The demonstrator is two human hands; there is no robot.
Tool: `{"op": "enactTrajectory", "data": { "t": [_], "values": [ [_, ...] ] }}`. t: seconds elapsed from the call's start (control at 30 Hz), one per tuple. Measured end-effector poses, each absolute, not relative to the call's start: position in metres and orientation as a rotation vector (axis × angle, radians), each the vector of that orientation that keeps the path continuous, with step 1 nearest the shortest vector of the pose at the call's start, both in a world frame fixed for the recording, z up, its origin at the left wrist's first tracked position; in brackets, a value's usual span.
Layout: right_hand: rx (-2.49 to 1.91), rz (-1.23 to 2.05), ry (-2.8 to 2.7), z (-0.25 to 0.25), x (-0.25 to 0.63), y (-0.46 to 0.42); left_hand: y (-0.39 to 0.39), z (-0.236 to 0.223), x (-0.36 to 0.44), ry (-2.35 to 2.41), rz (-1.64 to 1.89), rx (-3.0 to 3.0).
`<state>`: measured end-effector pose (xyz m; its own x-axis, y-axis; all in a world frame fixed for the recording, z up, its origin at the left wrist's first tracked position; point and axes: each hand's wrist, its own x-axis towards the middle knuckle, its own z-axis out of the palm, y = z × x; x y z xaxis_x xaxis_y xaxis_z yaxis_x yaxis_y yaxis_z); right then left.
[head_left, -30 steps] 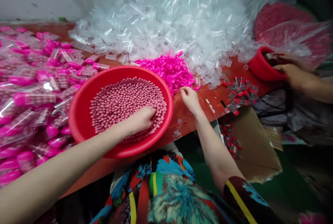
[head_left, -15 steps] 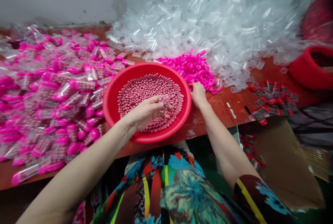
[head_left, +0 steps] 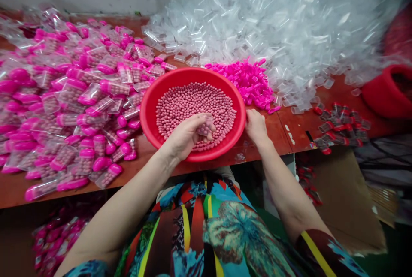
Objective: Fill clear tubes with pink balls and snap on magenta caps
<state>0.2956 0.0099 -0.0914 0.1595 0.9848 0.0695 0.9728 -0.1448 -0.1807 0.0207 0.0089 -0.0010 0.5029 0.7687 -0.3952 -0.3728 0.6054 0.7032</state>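
Observation:
My left hand (head_left: 186,136) is closed round a small clear container (head_left: 206,127) with pink beads in it, held over the red basin (head_left: 148,129). Below it, a bed of round pink beads (head_left: 193,101) covers the basin's bottom. My right hand (head_left: 256,126) is beside the basin's right rim, low over the table, its fingers curled in; whatever they hold is hidden. Just behind that hand is a heap of bright pink caps (head_left: 246,79).
Filled containers with pink caps (head_left: 86,109) cover the left of the table (head_left: 273,133). Clear empty containers (head_left: 257,28) are piled against the wall. To the right are small red-capped containers (head_left: 343,124), a second red bowl (head_left: 384,94) and a cardboard box (head_left: 347,195) below.
My left hand has risen out of the beads with the bead-filled container. My right hand has moved from the pink caps towards me, beside the basin rim. The camera view has swung left.

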Motion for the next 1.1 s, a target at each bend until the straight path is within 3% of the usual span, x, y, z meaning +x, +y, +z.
{"op": "enactTrajectory", "data": {
  "t": [0.37,0.57,0.87,1.1],
  "values": [
    [-2.253,0.261,-1.619,-0.096,0.33,-0.008,0.009,0.004,0.009,0.781,0.776,0.541],
    [-2.339,0.102,-1.442,-0.088,0.346,-0.01,0.015,0.002,0.009,0.902,0.802,0.481],
    [-2.154,0.157,-1.535,-0.089,0.335,0.011,0.015,0.002,0.013,1.023,0.781,0.5],
    [-2.413,0.057,-1.535,-0.096,0.305,-0.004,0.015,0.001,0.016,1.03,0.808,0.518]
  ]
}}
